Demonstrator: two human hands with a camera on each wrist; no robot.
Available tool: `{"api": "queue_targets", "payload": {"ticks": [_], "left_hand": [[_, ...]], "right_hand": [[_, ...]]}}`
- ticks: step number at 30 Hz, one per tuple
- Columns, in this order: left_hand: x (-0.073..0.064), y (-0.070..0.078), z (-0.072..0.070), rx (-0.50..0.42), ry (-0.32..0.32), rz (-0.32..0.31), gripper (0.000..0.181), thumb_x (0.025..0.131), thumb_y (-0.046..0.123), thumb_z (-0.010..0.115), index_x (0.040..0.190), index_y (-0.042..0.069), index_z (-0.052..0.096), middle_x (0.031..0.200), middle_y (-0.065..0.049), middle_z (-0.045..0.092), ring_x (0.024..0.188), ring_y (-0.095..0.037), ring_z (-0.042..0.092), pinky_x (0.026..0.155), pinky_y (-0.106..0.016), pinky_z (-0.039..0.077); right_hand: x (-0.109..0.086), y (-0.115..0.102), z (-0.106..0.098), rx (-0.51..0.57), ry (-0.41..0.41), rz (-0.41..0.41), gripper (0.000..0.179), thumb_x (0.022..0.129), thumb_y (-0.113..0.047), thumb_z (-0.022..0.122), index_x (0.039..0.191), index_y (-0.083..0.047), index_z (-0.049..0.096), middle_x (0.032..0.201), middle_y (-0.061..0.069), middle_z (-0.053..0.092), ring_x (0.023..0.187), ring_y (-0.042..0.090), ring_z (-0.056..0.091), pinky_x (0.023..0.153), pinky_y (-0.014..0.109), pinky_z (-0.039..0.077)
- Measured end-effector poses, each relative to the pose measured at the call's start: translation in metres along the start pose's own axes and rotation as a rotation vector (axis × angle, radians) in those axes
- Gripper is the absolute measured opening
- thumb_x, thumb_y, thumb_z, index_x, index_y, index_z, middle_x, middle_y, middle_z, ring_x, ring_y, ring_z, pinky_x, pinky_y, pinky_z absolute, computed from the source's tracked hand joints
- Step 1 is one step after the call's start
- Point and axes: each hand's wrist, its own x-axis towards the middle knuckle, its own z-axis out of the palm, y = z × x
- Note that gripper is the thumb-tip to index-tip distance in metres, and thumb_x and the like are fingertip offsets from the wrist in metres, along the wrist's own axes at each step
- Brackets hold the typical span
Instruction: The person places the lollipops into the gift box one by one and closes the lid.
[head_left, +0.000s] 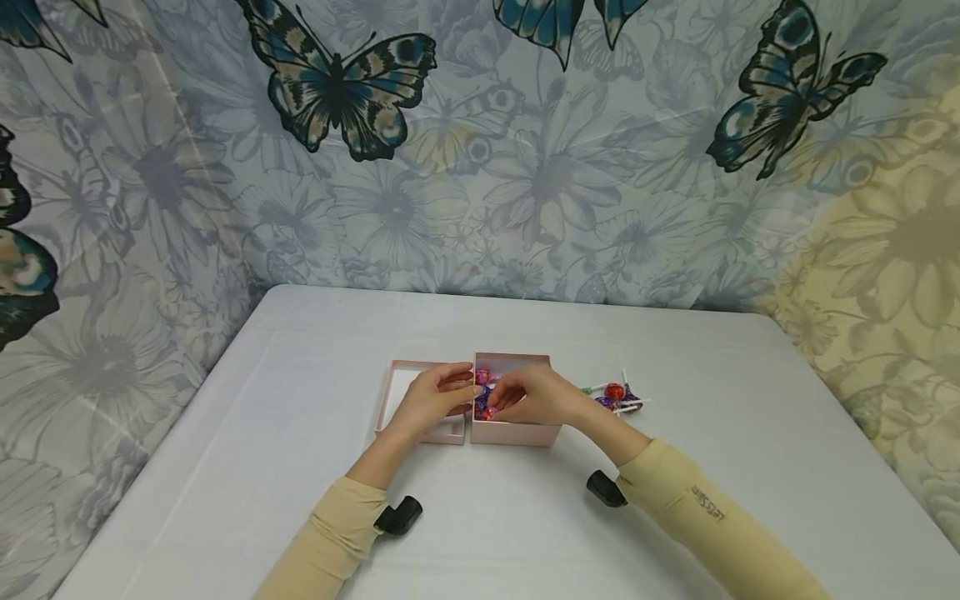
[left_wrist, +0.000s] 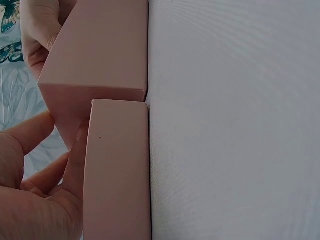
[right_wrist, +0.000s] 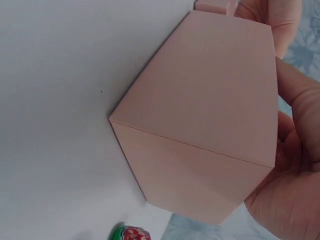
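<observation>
An open pink box (head_left: 516, 435) stands on the table with several wrapped lollipops (head_left: 482, 377) along its left inside. My right hand (head_left: 536, 396) reaches in over its right side; its curled fingers pinch a red-wrapped lollipop (head_left: 490, 413), mostly hidden under the fingertips. My left hand (head_left: 435, 396) holds the box's left wall, its thumb at the rim and other fingers against the outside, as the left wrist view shows. Left of the box lies its shallow pink lid (head_left: 442, 437), white inside, close beside it and below my left hand.
To the right of the box lies a small pile of loose lollipops (head_left: 615, 392) with white sticks, one wrapped in red and green (right_wrist: 132, 233). A white cloth covers the table (head_left: 480, 525). Behind it hangs a butterfly-patterned cloth (head_left: 525, 167).
</observation>
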Motion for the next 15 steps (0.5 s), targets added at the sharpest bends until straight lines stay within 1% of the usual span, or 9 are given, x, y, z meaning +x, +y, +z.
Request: {"api": "queue_targets", "payload": {"ticks": [4,7,11,15], "left_hand": [[0.000,-0.001,0.000,0.000,0.003,0.000,0.048,0.092,0.004,0.067,0.136,-0.006,0.051,0.127,-0.023,0.059,0.112,-0.031,0.062,0.084,-0.039,0.058],[0.000,0.000,0.000,0.006,0.019,-0.008,0.048,0.091,0.004,0.068,0.136,-0.004,0.053,0.127,-0.020,0.061,0.112,-0.029,0.062,0.083,-0.038,0.058],[0.000,0.000,0.000,0.020,0.026,-0.015,0.047,0.091,0.005,0.069,0.135,-0.003,0.054,0.127,-0.019,0.061,0.112,-0.028,0.062,0.083,-0.037,0.058],[0.000,0.001,0.000,0.032,0.023,-0.013,0.047,0.091,0.005,0.068,0.135,-0.004,0.054,0.128,-0.021,0.060,0.113,-0.029,0.062,0.083,-0.038,0.058]], "right_hand": [[0.006,0.002,0.001,-0.044,-0.033,-0.025,0.007,0.085,-0.009,0.076,0.091,-0.007,0.073,0.080,-0.006,0.068,0.073,0.004,0.061,0.069,0.019,0.055],[0.010,0.004,0.004,-0.067,-0.040,-0.039,0.007,0.084,-0.007,0.076,0.091,-0.007,0.075,0.080,-0.006,0.068,0.071,0.003,0.061,0.067,0.018,0.055],[0.013,0.006,0.007,-0.086,-0.053,-0.054,0.008,0.083,-0.005,0.077,0.090,-0.007,0.077,0.082,-0.005,0.071,0.073,0.002,0.062,0.067,0.017,0.055],[0.017,0.007,0.010,-0.106,-0.060,-0.066,0.007,0.082,-0.005,0.078,0.089,-0.009,0.078,0.083,-0.006,0.072,0.074,0.001,0.064,0.068,0.016,0.055]]}}
